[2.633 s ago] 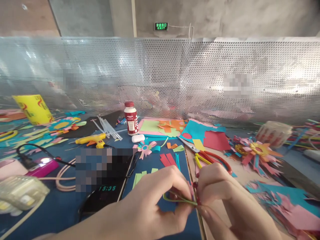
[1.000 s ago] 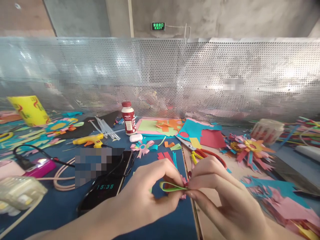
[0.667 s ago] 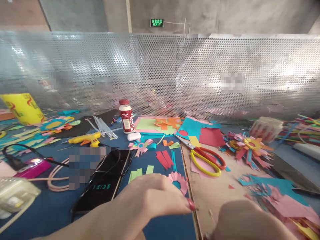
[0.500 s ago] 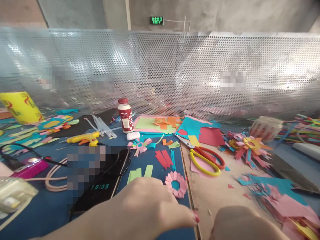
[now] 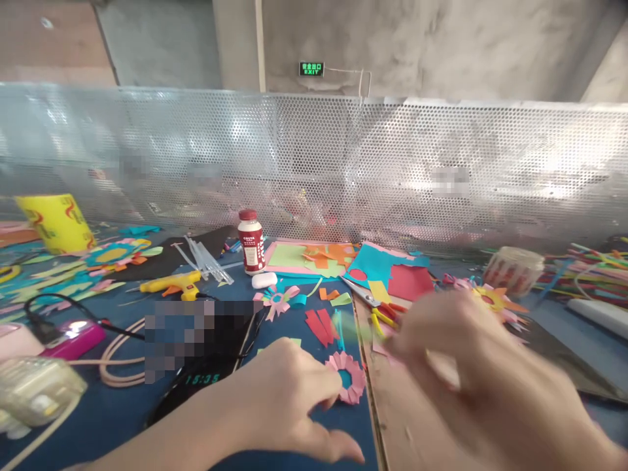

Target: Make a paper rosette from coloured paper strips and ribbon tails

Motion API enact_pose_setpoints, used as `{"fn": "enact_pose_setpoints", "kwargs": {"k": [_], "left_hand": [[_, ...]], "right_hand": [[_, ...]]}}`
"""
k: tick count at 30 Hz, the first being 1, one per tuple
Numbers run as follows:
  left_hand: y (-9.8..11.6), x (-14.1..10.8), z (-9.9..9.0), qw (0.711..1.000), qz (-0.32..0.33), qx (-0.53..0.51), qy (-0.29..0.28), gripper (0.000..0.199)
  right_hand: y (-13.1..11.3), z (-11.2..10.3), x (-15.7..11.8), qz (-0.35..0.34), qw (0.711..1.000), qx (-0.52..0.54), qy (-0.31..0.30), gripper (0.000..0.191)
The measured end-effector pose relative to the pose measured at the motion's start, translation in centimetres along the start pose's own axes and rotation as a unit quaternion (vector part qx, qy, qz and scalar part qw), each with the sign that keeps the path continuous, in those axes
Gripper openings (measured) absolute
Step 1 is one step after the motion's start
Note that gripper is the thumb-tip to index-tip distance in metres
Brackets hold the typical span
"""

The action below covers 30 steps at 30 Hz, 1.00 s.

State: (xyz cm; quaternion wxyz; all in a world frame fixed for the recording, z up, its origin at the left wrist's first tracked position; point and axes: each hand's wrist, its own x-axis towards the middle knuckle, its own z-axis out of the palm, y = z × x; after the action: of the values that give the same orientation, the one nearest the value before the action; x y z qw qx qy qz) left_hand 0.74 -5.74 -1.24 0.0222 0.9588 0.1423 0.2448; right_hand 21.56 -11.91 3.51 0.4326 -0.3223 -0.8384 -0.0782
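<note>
Blue worktop (image 5: 282,327); over its right edge, the blurred right hand (image 5: 485,366) seemingly pinches. Left hand (image 5: 289,399), fingers parted, apparently unladen, is nearer the pleated pink paper ring (image 5: 357,379) by that edge. Blurred pale-green paper strip (image 5: 352,326) points left from right fingertips.

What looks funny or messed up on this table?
Nothing looks spilled or broken. Two odd things: blocky squares blot out the picture beside the phone, and the right hand looks smeared, as does the green strip it seems to hold. The bottle stands upright.
</note>
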Motion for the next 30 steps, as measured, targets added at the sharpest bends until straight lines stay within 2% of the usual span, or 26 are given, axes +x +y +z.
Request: {"fn": "enact_pose_setpoints", "kwargs": {"k": [1, 3, 4, 6, 8, 11, 13, 20, 22, 26, 30], "left_hand": [[0.0, 0.1, -0.1, 1.0, -0.012, 0.012, 0.004, 0.043], [-0.1, 0.3, -0.4, 0.999, -0.021, 0.041, 0.018, 0.038], [-0.3, 0.4, -0.6, 0.997, -0.027, 0.061, 0.024, 0.036], [-0.9, 0.5, -1.2, 0.992, -0.057, 0.111, 0.028, 0.037], [-1.9, 0.6, -2.1, 0.979, -0.117, 0.167, 0.027, 0.041], [-3.6, 0.6, -3.6, 0.943, -0.249, 0.218, 0.019, 0.041], [-4.7, 0.4, -4.4, 0.922, -0.309, 0.232, 0.015, 0.04], [-7.9, -1.4, -5.3, 0.864, -0.44, 0.245, -0.008, 0.027], [-9.1, -2.0, -5.6, 0.838, -0.488, 0.243, -0.012, 0.023], [-11.7, -3.4, -6.8, 0.761, -0.606, 0.231, -0.012, 0.029], [-13.6, -4.4, -7.6, 0.672, -0.712, 0.201, 0.006, 0.033]], "right_hand": [[0.7, 0.1, 0.3, -0.034, 0.999, -0.004, 0.003, 0.014], [2.8, 1.1, 0.5, -0.17, 0.982, -0.02, -0.08, 0.027], [4.0, 2.1, 0.6, -0.188, 0.975, -0.048, -0.105, 0.03], [6.6, 4.4, 0.6, -0.076, 0.984, -0.135, -0.093, 0.027], [8.7, 6.9, 0.7, -0.028, 0.983, -0.164, -0.082, 0.023], [10.5, 9.8, 0.7, -0.012, 0.974, -0.194, -0.118, 0.017], [11.0, 10.6, 0.5, -0.014, 0.964, -0.214, -0.159, 0.016], [11.6, 10.1, -0.5, 0.037, 0.932, -0.279, -0.229, 0.031], [11.4, 9.7, -0.4, 0.055, 0.928, -0.277, -0.243, 0.038], [10.3, 8.7, 0.4, 0.077, 0.929, -0.254, -0.257, 0.048], [8.5, 7.9, 0.7, 0.076, 0.936, -0.219, -0.265, 0.037]]}}
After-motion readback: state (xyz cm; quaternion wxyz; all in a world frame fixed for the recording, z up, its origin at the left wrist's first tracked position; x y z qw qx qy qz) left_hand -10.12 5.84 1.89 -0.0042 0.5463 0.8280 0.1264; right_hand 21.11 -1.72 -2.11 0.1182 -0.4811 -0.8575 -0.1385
